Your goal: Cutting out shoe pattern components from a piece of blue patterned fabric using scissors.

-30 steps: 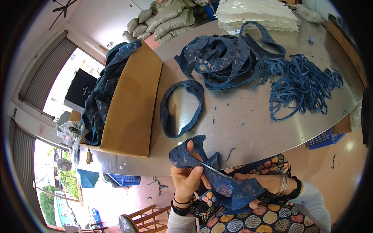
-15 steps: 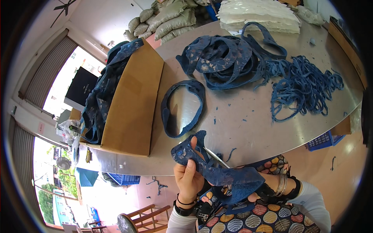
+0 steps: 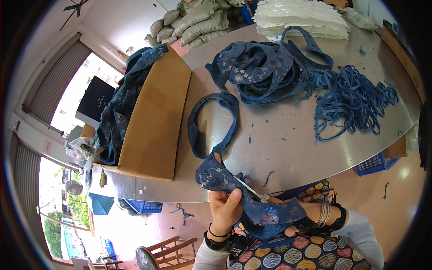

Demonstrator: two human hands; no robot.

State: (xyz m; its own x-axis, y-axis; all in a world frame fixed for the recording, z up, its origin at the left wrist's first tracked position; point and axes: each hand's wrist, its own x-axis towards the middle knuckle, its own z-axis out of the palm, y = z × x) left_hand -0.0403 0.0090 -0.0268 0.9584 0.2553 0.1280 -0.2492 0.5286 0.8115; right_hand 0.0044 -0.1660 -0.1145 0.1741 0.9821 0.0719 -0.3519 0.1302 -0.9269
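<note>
We note the left hand closed on a strip of blue lace fabric, thumb on top and a fingertip showing above its upper edge, at the near edge of the metal table. The strip runs up from the hand into a loop lying flat on the table, and down to the right, where it drapes over the right hand. That hand is mostly covered by the fabric; we cannot tell its grip for certain. A pair of scissors shows as a thin pale blade lying across the lace between the two hands, pointing up-left. Bangles sit on the right wrist.

Farther back on the table we record a heap of the same blue lace bands, and to its right a tangle of narrow blue trimmings. Small blue scraps are scattered between. On the left, a cardboard box rests on the table with more blue lace draped over its far side. A stack of white sheets lies at the far edge.
</note>
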